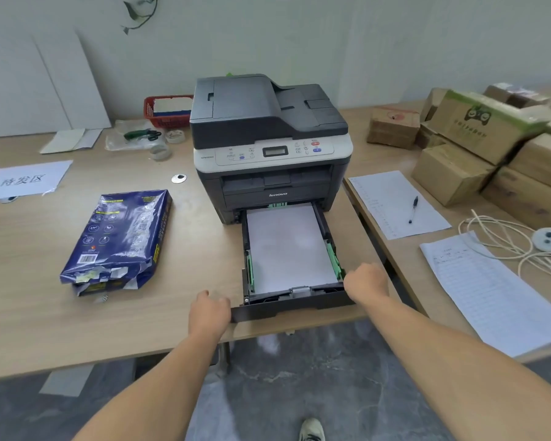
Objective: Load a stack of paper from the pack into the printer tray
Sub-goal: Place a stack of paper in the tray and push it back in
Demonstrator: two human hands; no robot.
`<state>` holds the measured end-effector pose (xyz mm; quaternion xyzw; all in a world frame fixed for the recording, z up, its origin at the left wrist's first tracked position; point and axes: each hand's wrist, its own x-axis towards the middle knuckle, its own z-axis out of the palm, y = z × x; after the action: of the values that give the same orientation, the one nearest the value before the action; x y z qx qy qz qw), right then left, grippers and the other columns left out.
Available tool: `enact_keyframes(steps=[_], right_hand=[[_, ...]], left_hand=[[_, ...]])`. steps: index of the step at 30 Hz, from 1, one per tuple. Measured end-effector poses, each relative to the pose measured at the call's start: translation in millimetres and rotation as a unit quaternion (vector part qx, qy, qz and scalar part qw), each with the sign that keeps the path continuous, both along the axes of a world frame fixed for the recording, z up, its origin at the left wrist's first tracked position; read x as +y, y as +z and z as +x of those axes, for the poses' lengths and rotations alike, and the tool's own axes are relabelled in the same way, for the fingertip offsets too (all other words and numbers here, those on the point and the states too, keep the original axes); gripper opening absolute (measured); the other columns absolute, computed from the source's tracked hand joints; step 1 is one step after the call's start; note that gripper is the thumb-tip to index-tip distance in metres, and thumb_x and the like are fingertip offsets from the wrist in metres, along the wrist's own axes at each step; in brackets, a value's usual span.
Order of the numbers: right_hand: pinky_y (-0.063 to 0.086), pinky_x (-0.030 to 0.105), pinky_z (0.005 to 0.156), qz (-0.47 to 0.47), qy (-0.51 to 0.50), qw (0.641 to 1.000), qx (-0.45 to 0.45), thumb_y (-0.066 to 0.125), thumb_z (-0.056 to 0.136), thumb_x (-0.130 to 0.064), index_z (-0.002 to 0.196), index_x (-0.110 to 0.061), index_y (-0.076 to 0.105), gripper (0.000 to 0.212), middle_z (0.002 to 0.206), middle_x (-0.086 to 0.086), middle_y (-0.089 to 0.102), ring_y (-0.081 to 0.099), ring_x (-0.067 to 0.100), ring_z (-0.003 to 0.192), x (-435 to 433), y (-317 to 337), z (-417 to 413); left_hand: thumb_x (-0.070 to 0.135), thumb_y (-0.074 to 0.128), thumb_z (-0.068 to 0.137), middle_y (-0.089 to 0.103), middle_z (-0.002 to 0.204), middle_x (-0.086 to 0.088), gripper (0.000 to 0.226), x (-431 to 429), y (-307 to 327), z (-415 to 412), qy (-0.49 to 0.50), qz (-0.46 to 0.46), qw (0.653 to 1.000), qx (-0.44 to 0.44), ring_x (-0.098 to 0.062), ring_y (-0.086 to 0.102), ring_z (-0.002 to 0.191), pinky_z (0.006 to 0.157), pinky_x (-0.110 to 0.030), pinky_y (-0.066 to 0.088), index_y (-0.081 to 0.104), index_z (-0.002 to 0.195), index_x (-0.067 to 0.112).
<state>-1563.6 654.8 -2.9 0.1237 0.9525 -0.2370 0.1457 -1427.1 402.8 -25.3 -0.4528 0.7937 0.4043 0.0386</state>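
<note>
Both hands are at the front of the pulled-out printer tray (295, 308) right now. The left hand (210, 308) sits at the tray's front left corner, fingers curled into a loose fist against the dark front panel; whether it actually grips the edge I cannot tell. The right hand (365, 283) is at the front right corner, fingers curled down over the tray's rim, and its hold is hidden too.

Between the hands, a stack of paper (288, 246) lies flat in the tray, white and squared up between the green side guides (335, 257). The tray juts toward the person from the base of the printer (268, 138), which stands straight ahead of the hands on the table (45, 313).

Off to the left of the left hand, well apart from it, the paper pack (121, 237) lies flat on the table, dark blue wrapper torn open at the near end.

To the right of the right hand, on a second table, a printed sheet (392, 202) carries a pen (413, 210), and nearer the person another sheet (490, 294) hangs over the edge. Beyond those sit cardboard boxes (477, 144) and a coiled white cable (503, 243).
</note>
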Motion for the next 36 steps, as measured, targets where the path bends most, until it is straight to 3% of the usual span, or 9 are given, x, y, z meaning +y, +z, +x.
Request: enact_keyframes(steps=[4, 6, 9, 13, 16, 19, 22, 24, 36], right_hand=[[0.045, 0.036, 0.094, -0.038, -0.045, 0.998, -0.027, 0.047, 0.098, -0.012, 0.129, 0.005, 0.053, 0.035, 0.138, 0.022, 0.050, 0.052, 0.035, 0.122, 10, -2, 7], [0.045, 0.037, 0.094, -0.060, -0.056, 0.996, -0.037, 0.045, 0.100, -0.013, 0.133, 0.005, 0.049, 0.038, 0.138, 0.023, 0.051, 0.052, 0.037, 0.122, 15, -6, 11], [0.047, 0.040, 0.093, -0.121, -0.091, 0.988, -0.033, 0.043, 0.100, -0.014, 0.136, 0.003, 0.048, 0.041, 0.135, 0.023, 0.053, 0.054, 0.039, 0.120, 22, -12, 11], [0.038, 0.044, 0.109, -0.206, -0.142, 0.968, -0.017, 0.038, 0.101, -0.017, 0.153, -0.009, 0.028, 0.054, 0.155, 0.014, 0.037, 0.040, 0.035, 0.138, 22, -15, 11], [0.037, 0.046, 0.109, -0.271, -0.182, 0.945, 0.006, 0.037, 0.099, -0.018, 0.155, -0.014, 0.025, 0.057, 0.157, 0.011, 0.036, 0.040, 0.035, 0.139, 20, -16, 9], [0.041, 0.044, 0.100, -0.240, -0.190, 0.952, -0.004, 0.035, 0.099, -0.019, 0.148, -0.009, 0.037, 0.050, 0.146, 0.016, 0.047, 0.047, 0.037, 0.129, 22, -14, -2], [0.044, 0.039, 0.083, -0.240, -0.195, 0.951, 0.005, 0.035, 0.098, -0.016, 0.121, 0.000, 0.058, 0.036, 0.107, 0.013, 0.055, 0.055, 0.033, 0.099, 25, -10, -17], [0.046, 0.040, 0.082, -0.243, -0.187, 0.952, 0.012, 0.035, 0.099, -0.014, 0.114, 0.001, 0.061, 0.033, 0.099, 0.012, 0.054, 0.053, 0.030, 0.091, 25, -9, -26], [0.039, 0.033, 0.075, -0.227, -0.129, 0.965, 0.014, 0.033, 0.101, -0.016, 0.116, -0.002, 0.064, 0.037, 0.113, 0.017, 0.063, 0.050, 0.027, 0.089, 19, -4, -69]], left_hand=[[0.031, 0.049, 0.095, 0.054, 0.110, -0.011, 0.037, 8, 0, 14, 0.018, 0.061, 0.998, 0.014, -0.038, 0.051, 0.122, 0.093, -0.037, 0.038, 0.051, 0.123, 0.007], [0.039, 0.049, 0.094, 0.057, 0.128, -0.014, 0.055, 10, -4, 17, 0.034, 0.089, 0.995, 0.033, -0.037, 0.048, 0.128, 0.103, -0.040, 0.037, 0.046, 0.136, 0.004], [0.041, 0.048, 0.096, 0.039, 0.155, -0.011, 0.067, 13, -5, 13, 0.078, 0.118, 0.988, 0.059, -0.032, 0.036, 0.141, 0.112, -0.040, 0.029, 0.031, 0.152, 0.010], [0.041, 0.048, 0.096, 0.036, 0.157, -0.007, 0.065, 19, -6, 8, 0.140, 0.165, 0.972, 0.096, -0.030, 0.034, 0.143, 0.114, -0.041, 0.027, 0.032, 0.153, 0.013], [0.043, 0.050, 0.094, 0.044, 0.152, -0.006, 0.062, 22, -6, 4, 0.175, 0.186, 0.958, 0.128, -0.028, 0.040, 0.139, 0.113, -0.041, 0.029, 0.042, 0.148, 0.015], [0.052, 0.052, 0.086, 0.051, 0.146, -0.007, 0.068, 24, -2, -3, 0.229, 0.207, 0.942, 0.134, -0.031, 0.046, 0.132, 0.114, -0.045, 0.032, 0.048, 0.143, 0.015], [0.054, 0.053, 0.084, 0.056, 0.138, -0.010, 0.065, 25, 1, -15, 0.258, 0.214, 0.932, 0.138, -0.033, 0.051, 0.126, 0.111, -0.048, 0.036, 0.053, 0.137, 0.015], [0.052, 0.053, 0.086, 0.055, 0.140, -0.009, 0.062, 24, 2, -25, 0.264, 0.214, 0.929, 0.143, -0.033, 0.050, 0.127, 0.112, -0.048, 0.036, 0.054, 0.135, 0.015], [0.049, 0.051, 0.091, 0.035, 0.157, -0.005, 0.071, 7, 0, -81, 0.300, 0.259, 0.898, 0.192, -0.027, 0.032, 0.144, 0.118, -0.040, 0.025, 0.035, 0.150, 0.013]])
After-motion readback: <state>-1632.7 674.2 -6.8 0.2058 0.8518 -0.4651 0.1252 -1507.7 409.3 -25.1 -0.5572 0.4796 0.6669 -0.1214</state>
